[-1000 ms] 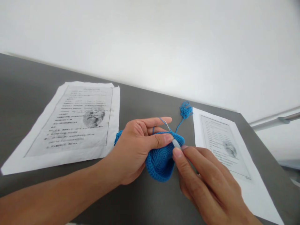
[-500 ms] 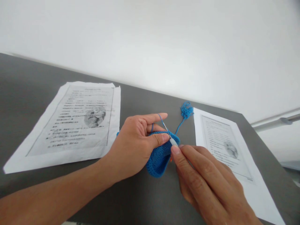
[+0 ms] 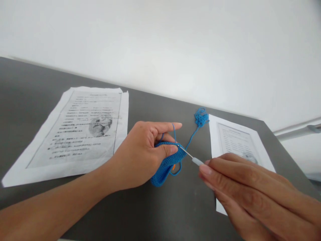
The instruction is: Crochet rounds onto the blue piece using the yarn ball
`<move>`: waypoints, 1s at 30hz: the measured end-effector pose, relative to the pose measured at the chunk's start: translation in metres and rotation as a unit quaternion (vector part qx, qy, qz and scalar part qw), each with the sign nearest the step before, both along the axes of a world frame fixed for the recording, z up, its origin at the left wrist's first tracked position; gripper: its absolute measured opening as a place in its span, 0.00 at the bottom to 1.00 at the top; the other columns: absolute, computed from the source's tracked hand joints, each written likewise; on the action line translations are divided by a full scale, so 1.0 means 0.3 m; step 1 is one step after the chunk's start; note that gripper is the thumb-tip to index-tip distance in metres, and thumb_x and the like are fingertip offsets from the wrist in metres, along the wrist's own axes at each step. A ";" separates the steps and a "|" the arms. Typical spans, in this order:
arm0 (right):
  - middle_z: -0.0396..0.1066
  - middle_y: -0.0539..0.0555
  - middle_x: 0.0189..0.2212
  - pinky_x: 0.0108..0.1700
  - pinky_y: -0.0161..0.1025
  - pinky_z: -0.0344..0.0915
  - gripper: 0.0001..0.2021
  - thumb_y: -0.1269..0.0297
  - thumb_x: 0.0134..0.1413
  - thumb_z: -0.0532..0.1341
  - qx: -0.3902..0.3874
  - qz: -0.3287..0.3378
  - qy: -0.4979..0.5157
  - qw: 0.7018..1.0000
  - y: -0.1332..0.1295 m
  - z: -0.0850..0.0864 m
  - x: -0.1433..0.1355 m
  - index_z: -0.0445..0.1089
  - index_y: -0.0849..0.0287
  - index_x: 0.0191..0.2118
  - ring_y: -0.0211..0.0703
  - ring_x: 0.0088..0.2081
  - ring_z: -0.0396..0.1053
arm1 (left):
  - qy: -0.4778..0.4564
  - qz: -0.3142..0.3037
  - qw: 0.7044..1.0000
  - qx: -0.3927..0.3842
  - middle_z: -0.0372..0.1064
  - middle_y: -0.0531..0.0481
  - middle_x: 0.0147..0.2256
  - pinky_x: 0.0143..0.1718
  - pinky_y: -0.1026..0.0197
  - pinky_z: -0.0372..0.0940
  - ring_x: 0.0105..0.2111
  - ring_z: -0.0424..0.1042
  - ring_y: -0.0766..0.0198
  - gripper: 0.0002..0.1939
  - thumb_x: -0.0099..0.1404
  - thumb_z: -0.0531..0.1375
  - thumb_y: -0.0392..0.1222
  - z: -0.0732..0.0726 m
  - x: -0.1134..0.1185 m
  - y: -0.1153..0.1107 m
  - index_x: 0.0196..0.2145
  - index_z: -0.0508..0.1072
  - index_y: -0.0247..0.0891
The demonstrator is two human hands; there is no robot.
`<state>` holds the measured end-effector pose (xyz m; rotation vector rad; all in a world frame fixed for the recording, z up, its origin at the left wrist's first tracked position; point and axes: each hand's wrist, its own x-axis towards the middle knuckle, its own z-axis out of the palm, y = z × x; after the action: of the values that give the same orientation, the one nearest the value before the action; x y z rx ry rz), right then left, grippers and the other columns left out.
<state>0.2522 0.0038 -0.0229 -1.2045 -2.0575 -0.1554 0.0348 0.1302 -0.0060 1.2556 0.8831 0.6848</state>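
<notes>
Between thumb and fingers, my left hand point(image 3: 147, 154) pinches the upper edge of a blue crocheted piece point(image 3: 170, 161). Blue yarn loops over its stretched index finger. My right hand point(image 3: 240, 187) grips the grey handle of a crochet hook point(image 3: 197, 161), whose thin metal tip touches the piece's edge beside my left thumb. A small orange item point(image 3: 174, 167) shows at the piece's lower right, next to a loose blue loop. From the piece a strand runs up to a tangle of blue yarn point(image 3: 201, 117).
A creased printed sheet point(image 3: 75, 127) lies on the dark grey table point(image 3: 160, 214) at the left. Another printed sheet point(image 3: 215, 134) is at the right, partly under my right hand. A white wall point(image 3: 160, 50) rises behind the table, and a metal rail point(image 3: 296, 133) stands at the far right.
My right hand has moved right and slightly down with the hook, baring more of its metal shaft. The blue piece has tilted and shifted slightly left, and the orange item and loose loop show more.
</notes>
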 end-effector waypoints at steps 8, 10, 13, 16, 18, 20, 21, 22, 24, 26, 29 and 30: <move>0.83 0.55 0.36 0.25 0.38 0.81 0.14 0.78 0.64 0.67 -0.058 0.069 0.080 0.993 0.080 0.064 0.051 0.83 0.55 0.50 0.46 0.30 0.83 | 0.028 -0.064 0.997 0.029 0.85 0.45 0.31 0.27 0.64 0.71 0.26 0.81 0.58 0.25 0.63 0.70 0.35 -0.001 -0.008 0.003 0.59 0.84 0.37; 0.82 0.54 0.34 0.22 0.37 0.78 0.15 0.82 0.61 0.68 -0.074 0.089 0.121 0.986 0.087 0.073 0.045 0.82 0.58 0.49 0.46 0.30 0.83 | 0.030 -0.081 0.996 0.034 0.85 0.46 0.29 0.26 0.63 0.70 0.26 0.81 0.57 0.26 0.64 0.69 0.36 0.000 -0.011 0.004 0.60 0.84 0.36; 0.81 0.54 0.33 0.23 0.39 0.78 0.16 0.82 0.61 0.68 -0.076 0.075 0.142 0.984 0.079 0.082 0.033 0.82 0.57 0.48 0.46 0.30 0.82 | 0.027 -0.085 0.995 0.036 0.83 0.47 0.28 0.25 0.64 0.70 0.25 0.79 0.59 0.24 0.64 0.69 0.34 0.005 -0.012 0.006 0.58 0.84 0.36; 0.82 0.55 0.34 0.22 0.39 0.78 0.17 0.83 0.60 0.69 -0.068 0.063 0.137 0.986 0.073 0.088 0.032 0.84 0.55 0.48 0.46 0.30 0.82 | 0.015 -0.071 0.997 0.038 0.82 0.49 0.27 0.24 0.67 0.68 0.23 0.77 0.63 0.21 0.63 0.69 0.32 0.008 -0.012 0.009 0.54 0.87 0.36; 0.82 0.54 0.33 0.21 0.39 0.77 0.19 0.84 0.58 0.69 -0.077 0.083 0.161 0.980 0.083 0.081 0.035 0.84 0.54 0.49 0.47 0.28 0.82 | 0.009 -0.064 0.997 0.038 0.82 0.49 0.26 0.24 0.67 0.69 0.23 0.77 0.64 0.19 0.63 0.69 0.31 0.009 -0.012 0.011 0.51 0.88 0.37; 0.81 0.54 0.31 0.19 0.39 0.77 0.18 0.82 0.60 0.69 -0.114 0.109 0.245 0.957 0.102 0.064 0.035 0.84 0.54 0.50 0.47 0.26 0.81 | 0.002 -0.060 0.998 0.035 0.83 0.48 0.27 0.25 0.66 0.70 0.24 0.79 0.61 0.18 0.63 0.69 0.31 0.009 -0.012 0.010 0.51 0.88 0.36; 0.81 0.54 0.31 0.17 0.39 0.77 0.16 0.79 0.63 0.68 -0.143 0.118 0.305 0.934 0.114 0.052 0.031 0.85 0.55 0.50 0.46 0.25 0.80 | -0.002 -0.057 0.998 0.032 0.84 0.47 0.28 0.25 0.65 0.71 0.25 0.80 0.60 0.18 0.63 0.69 0.31 0.009 -0.012 0.009 0.51 0.88 0.35; 0.80 0.54 0.30 0.15 0.37 0.75 0.13 0.77 0.65 0.68 -0.171 0.127 0.370 0.904 0.125 0.038 0.024 0.85 0.55 0.49 0.44 0.23 0.79 | -0.007 -0.054 0.998 0.029 0.84 0.46 0.29 0.25 0.65 0.72 0.25 0.81 0.59 0.19 0.63 0.69 0.32 0.009 -0.011 0.007 0.51 0.87 0.35; 0.80 0.53 0.30 0.12 0.32 0.70 0.09 0.70 0.69 0.67 -0.229 0.138 0.479 0.836 0.145 0.008 0.000 0.85 0.56 0.47 0.40 0.21 0.77 | -0.017 -0.043 0.999 0.029 0.85 0.45 0.30 0.24 0.64 0.72 0.25 0.82 0.58 0.21 0.63 0.70 0.33 0.009 -0.010 0.000 0.54 0.86 0.35; 0.80 0.51 0.29 0.12 0.29 0.68 0.08 0.66 0.70 0.66 -0.259 0.134 0.538 0.791 0.157 -0.020 -0.034 0.85 0.55 0.46 0.38 0.20 0.76 | -0.027 -0.027 0.999 0.036 0.85 0.46 0.30 0.25 0.64 0.71 0.26 0.83 0.57 0.23 0.63 0.71 0.34 0.009 -0.006 -0.008 0.56 0.85 0.36; 0.79 0.50 0.31 0.17 0.31 0.73 0.08 0.67 0.70 0.66 -0.206 0.130 0.540 0.806 0.159 -0.050 -0.088 0.84 0.54 0.47 0.38 0.23 0.77 | -0.037 -0.005 0.998 0.046 0.84 0.48 0.28 0.25 0.64 0.71 0.26 0.82 0.57 0.25 0.62 0.73 0.36 0.008 0.000 -0.019 0.57 0.84 0.34; 0.79 0.51 0.34 0.19 0.32 0.75 0.07 0.69 0.69 0.67 -0.163 0.118 0.516 0.832 0.157 -0.057 -0.102 0.84 0.54 0.47 0.38 0.24 0.78 | -0.040 0.003 0.998 0.045 0.83 0.48 0.28 0.25 0.64 0.71 0.25 0.81 0.58 0.25 0.62 0.74 0.37 0.007 0.003 -0.021 0.57 0.84 0.33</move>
<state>0.2216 0.0508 -0.0399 -0.8783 -1.2317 0.8306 0.0356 0.1238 -0.0038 1.2978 0.7981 0.7819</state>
